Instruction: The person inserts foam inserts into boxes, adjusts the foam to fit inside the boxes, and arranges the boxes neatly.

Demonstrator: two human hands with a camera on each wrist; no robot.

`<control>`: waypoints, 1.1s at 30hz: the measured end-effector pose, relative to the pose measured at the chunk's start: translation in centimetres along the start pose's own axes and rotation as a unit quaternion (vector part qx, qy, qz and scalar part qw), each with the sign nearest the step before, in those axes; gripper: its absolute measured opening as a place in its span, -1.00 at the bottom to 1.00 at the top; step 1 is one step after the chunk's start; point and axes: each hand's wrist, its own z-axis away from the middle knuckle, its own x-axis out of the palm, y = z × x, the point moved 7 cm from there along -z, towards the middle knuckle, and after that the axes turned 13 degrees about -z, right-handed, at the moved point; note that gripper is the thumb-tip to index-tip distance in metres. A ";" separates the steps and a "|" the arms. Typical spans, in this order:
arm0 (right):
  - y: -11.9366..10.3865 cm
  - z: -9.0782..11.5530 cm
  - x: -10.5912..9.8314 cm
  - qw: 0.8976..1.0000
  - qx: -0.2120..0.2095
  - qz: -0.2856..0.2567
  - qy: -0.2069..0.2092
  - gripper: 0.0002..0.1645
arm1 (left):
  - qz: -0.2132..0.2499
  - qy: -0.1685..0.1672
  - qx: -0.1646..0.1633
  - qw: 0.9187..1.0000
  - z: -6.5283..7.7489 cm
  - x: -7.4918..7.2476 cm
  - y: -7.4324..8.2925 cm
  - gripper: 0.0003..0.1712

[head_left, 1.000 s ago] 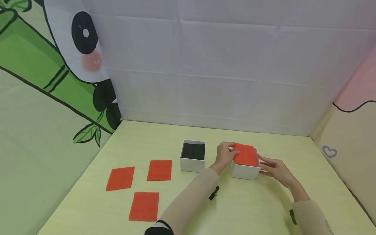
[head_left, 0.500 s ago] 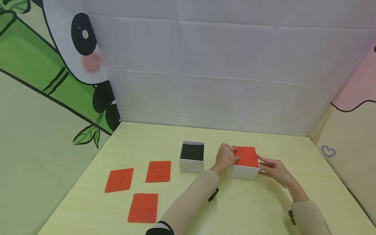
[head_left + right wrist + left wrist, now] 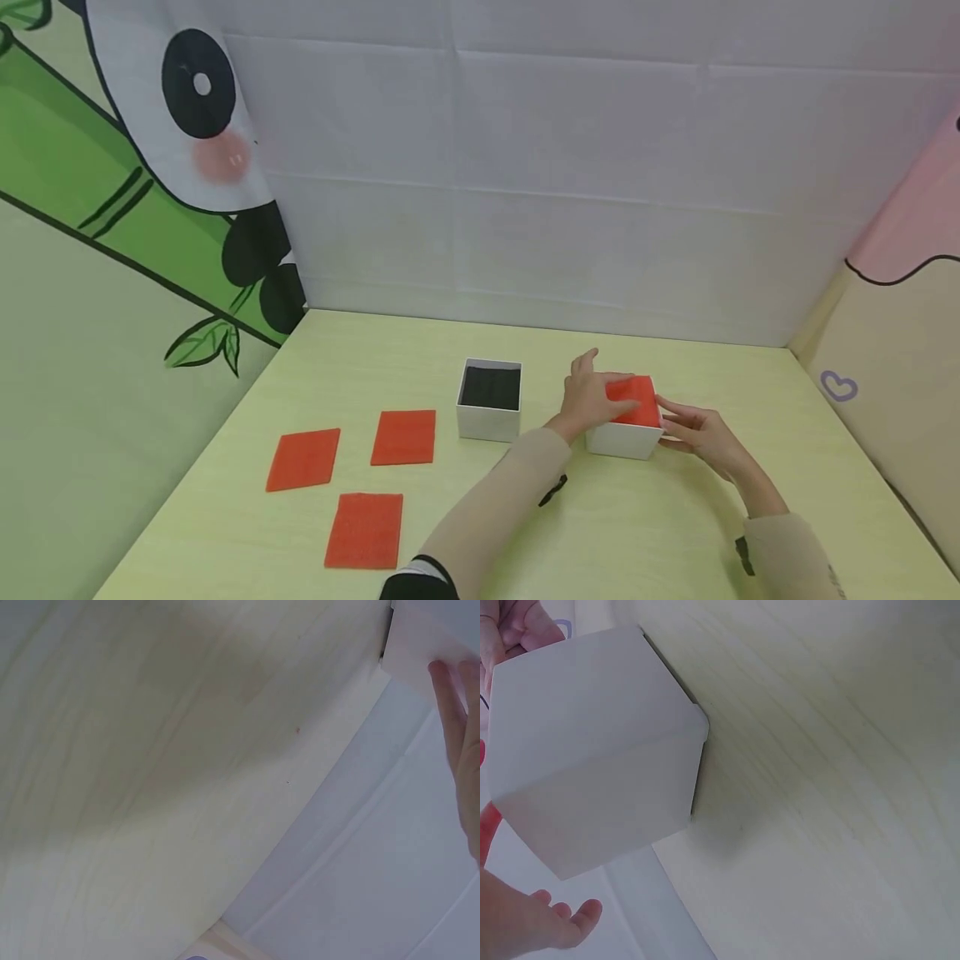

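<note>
At the right of the table in the head view stands a white box with a folded red cloth at its top. My left hand reaches over it from the left, thumb and index finger stretched across the red cloth, the other fingers raised. On the box's right side rest the fingertips of my right hand, fingers extended. The left wrist view shows the box's plain outer walls close up. In the right wrist view, straight fingers touch the box wall.
Left of that box stands a second white box holding a black cloth. Red square cloths lie flat at the left: one far left, one behind, one in front. A white sheet hangs behind the table.
The red cloth, tilted and pinched by my left hand a second ago, now lies level at the box top. My left hand has slid right over it, fingers spread. My right hand has stayed put.
</note>
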 end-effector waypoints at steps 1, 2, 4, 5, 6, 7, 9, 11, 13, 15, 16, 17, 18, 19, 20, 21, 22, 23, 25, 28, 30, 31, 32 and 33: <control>0.0 0.0 0.0 1.000 -0.002 -0.002 0.000 -0.30 | -0.007 -0.001 0.007 1.000 -0.1 0.1 0.2 -0.52; 0.0 0.0 0.0 1.000 -0.004 -0.004 -0.001 -0.31 | -0.017 -0.002 0.012 1.000 -0.2 0.2 0.3 -0.51; 0.0 0.0 0.1 1.000 -0.009 -0.006 -0.004 -0.32 | -0.038 -0.003 0.021 0.999 -0.4 0.4 0.5 -0.50; 0.0 0.0 0.1 1.000 -0.011 -0.006 -0.004 -0.33 | -0.048 -0.003 0.024 0.999 -0.5 0.5 0.6 -0.50; 0.0 -0.1 0.1 1.000 -0.012 -0.005 -0.005 -0.33 | -0.059 -0.004 0.027 0.998 -0.5 0.5 0.6 -0.49; 0.0 0.0 0.1 1.000 -0.014 -0.006 -0.005 -0.32 | -0.069 -0.005 0.028 0.997 -0.5 0.6 0.6 -0.48; 0.0 -0.1 0.1 1.000 -0.015 -0.006 -0.004 -0.32 | -0.087 -0.006 0.031 0.996 -0.5 0.6 0.6 -0.46; 0.1 -0.1 0.1 1.000 -0.017 -0.004 -0.006 -0.32 | -0.101 -0.010 0.030 0.994 -0.5 0.7 0.6 -0.44; 0.1 0.0 0.1 1.000 -0.017 -0.006 -0.003 -0.31 | -0.110 -0.019 0.028 0.993 -0.4 0.8 0.6 -0.42; 0.2 0.0 0.1 1.000 -0.015 -0.007 -0.003 -0.31 | -0.115 -0.029 0.023 0.993 -0.4 0.9 0.5 -0.40; 0.2 0.0 0.1 1.000 -0.015 -0.008 -0.002 -0.31 | -0.116 -0.034 0.019 0.992 -0.3 1.0 0.5 -0.39; 0.2 0.0 0.0 1.000 -0.013 -0.009 0.002 -0.31 | -0.118 -0.040 0.016 0.992 -0.3 1.1 0.5 -0.39; 0.2 0.0 0.1 1.000 -0.014 -0.010 0.000 -0.31 | -0.117 -0.046 0.012 0.992 -0.3 1.3 0.4 -0.38; 0.2 0.0 0.1 1.000 -0.017 -0.009 -0.004 -0.31 | -0.117 -0.051 0.008 0.992 -0.3 1.4 0.3 -0.38; 0.2 0.0 0.1 1.000 -0.019 -0.008 -0.006 -0.31 | -0.117 -0.054 0.006 0.992 -0.3 1.5 0.3 -0.38; 0.2 0.1 0.2 1.000 -0.022 -0.010 -0.009 -0.32 | -0.117 -0.057 0.003 0.992 -0.3 1.6 0.2 -0.37; 0.2 0.1 0.3 1.000 -0.024 -0.011 -0.011 -0.33 | -0.117 -0.058 0.002 0.991 -0.3 1.7 0.1 -0.37; 0.1 0.1 0.3 0.999 -0.026 -0.010 -0.015 -0.33 | -0.121 -0.058 0.005 0.991 -0.4 1.8 0.1 -0.38; 0.1 0.0 0.4 0.999 -0.028 -0.011 -0.018 -0.34 | -0.135 -0.045 0.023 0.990 -0.5 1.8 0.1 -0.43; 0.1 -0.1 0.4 0.999 -0.032 -0.012 -0.019 -0.35 | -0.180 -0.016 0.077 0.980 -0.4 1.4 0.4 -0.50; 0.0 -0.2 0.5 0.999 -0.038 -0.013 -0.024 -0.36 | -0.214 0.002 0.123 0.969 -0.1 0.9 0.9 -0.51; 0.0 -0.2 0.4 0.999 -0.040 -0.015 -0.026 -0.36 | -0.237 0.005 0.146 0.960 0.1 0.8 1.3 -0.49; 0.0 -0.2 0.3 0.999 -0.043 -0.016 -0.027 -0.37 | -0.259 0.003 0.165 0.952 0.3 0.8 1.6 -0.47; -0.1 -0.2 0.2 0.998 -0.045 -0.018 -0.029 -0.37 | -0.282 0.000 0.185 0.941 0.5 0.7 1.9 -0.45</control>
